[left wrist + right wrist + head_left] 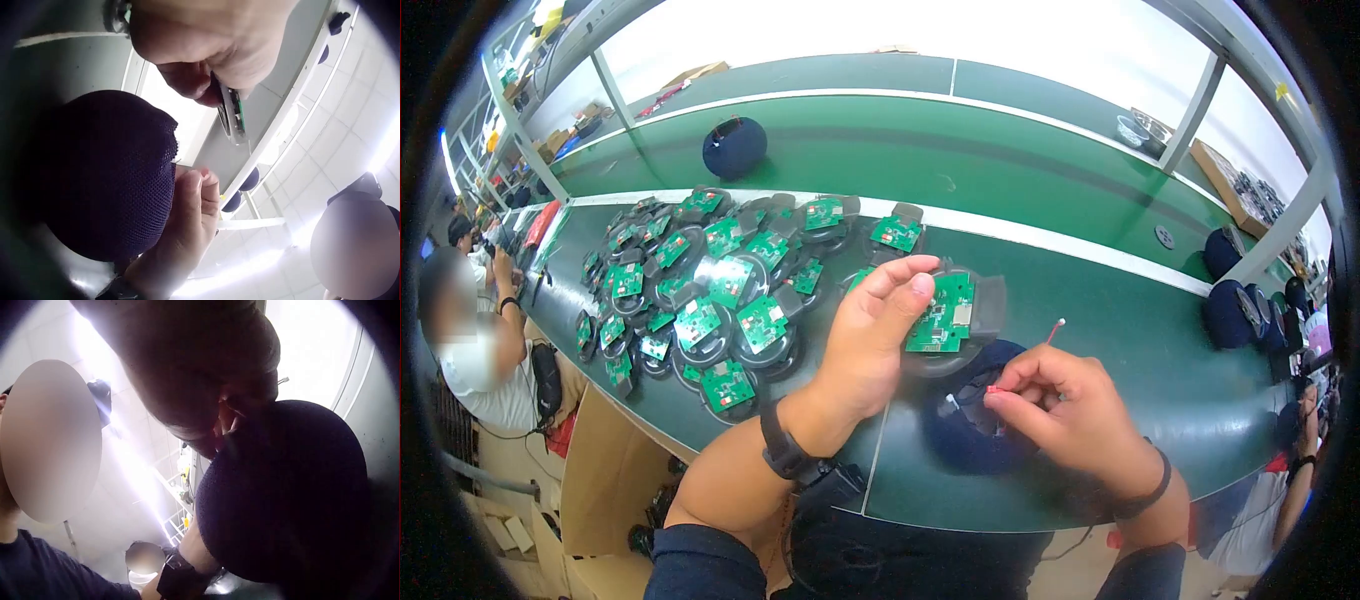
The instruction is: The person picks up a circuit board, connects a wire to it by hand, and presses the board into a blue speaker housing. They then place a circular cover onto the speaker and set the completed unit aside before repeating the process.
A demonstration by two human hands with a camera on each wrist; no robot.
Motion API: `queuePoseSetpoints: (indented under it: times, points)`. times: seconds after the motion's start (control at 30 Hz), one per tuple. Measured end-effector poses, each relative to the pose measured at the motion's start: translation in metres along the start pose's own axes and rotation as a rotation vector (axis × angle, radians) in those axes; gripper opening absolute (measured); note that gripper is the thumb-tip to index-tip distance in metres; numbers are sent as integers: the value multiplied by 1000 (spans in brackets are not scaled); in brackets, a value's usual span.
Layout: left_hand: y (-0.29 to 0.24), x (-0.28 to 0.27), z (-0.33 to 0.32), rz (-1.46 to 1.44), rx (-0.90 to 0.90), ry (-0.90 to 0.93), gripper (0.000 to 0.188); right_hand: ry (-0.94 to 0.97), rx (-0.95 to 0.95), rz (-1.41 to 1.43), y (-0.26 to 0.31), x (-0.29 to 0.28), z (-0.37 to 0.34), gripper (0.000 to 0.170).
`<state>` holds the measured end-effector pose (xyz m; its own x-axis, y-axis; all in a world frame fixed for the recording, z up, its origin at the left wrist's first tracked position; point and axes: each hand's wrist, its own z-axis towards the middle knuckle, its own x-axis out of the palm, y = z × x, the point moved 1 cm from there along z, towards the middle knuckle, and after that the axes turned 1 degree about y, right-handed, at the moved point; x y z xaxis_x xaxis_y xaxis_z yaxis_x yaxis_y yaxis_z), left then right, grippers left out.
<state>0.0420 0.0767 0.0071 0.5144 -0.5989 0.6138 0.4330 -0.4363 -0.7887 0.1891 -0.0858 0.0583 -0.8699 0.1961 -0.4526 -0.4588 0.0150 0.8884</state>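
My left hand (pixel 865 345) grips a clear round disc by its edge, thumb in front; a green circuit board (pixel 940 312) with a grey block is mounted on it. Seen edge-on, the disc (pixel 232 122) also shows in the left wrist view. Below it on the bench sits a dark blue mesh-covered ball (pixel 960 440), its opening facing up. Over that opening my right hand (pixel 1075 410) pinches a thin red wire (pixel 992 390) between thumb and index finger. A white-tipped wire end (pixel 1058 325) sticks up behind the fingers. Another small white plug (pixel 951 400) lies at the opening.
Many similar disc-mounted boards (pixel 730 280) lie heaped on the bench to the left. Beyond a white rail, a green belt (pixel 850 140) carries another blue ball (pixel 735 148). More balls (pixel 1232 315) stand at the right. Other people sit at both sides.
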Motion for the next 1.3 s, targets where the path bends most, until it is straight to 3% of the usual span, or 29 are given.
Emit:
queuePoseSetpoints:
  times: [0.1, 0.27, 0.33, 0.4, 0.47, 0.53, 0.63, 0.67, 0.8, 0.83, 0.93, 1.03, 1.3]
  points:
    - [0, 3, -1, -45, 144, -56, 45, -7, -82, -104, -3, 3, 6, 18]
    - [-5, -2, -1, -83, 82, 62, 35, 26, -97, -173, -2, 0, 9, 19]
    - [-1, -5, -3, 58, 41, -80, 32, 75, -171, -141, 2, -2, 9, 19]
    - [-1, 3, -5, 80, 31, -97, 29, 85, -166, -91, 2, -6, 6, 19]
    - [-4, 14, -7, 6, 162, -96, 34, 93, -166, -41, -1, -9, 4, 20]
    - [-6, 10, -10, 70, 130, -59, 42, 74, -111, 30, -4, -10, 3, 18]
    - [-7, 13, -15, 405, 373, -20, 56, 83, -86, 80, -3, -13, 2, 14]
    - [-7, 15, -20, 418, 358, -10, 56, 70, -80, 96, -1, -15, 2, 14]
    - [-8, 15, -34, 575, 469, 132, 61, 44, -206, 63, -6, -14, -1, 12]
    - [-10, 16, -36, 593, 507, 127, 62, 10, -285, 70, -8, -12, -2, 12]
    - [-9, 11, -39, 733, 573, 36, 64, -96, -276, 43, -6, -4, -8, 12]
    - [-9, 5, -41, 1037, 840, 45, 60, -109, -261, 29, -11, -2, -10, 15]
    - [-11, 10, -42, 1136, 899, 213, 63, -117, -246, 148, -14, -4, -8, 16]
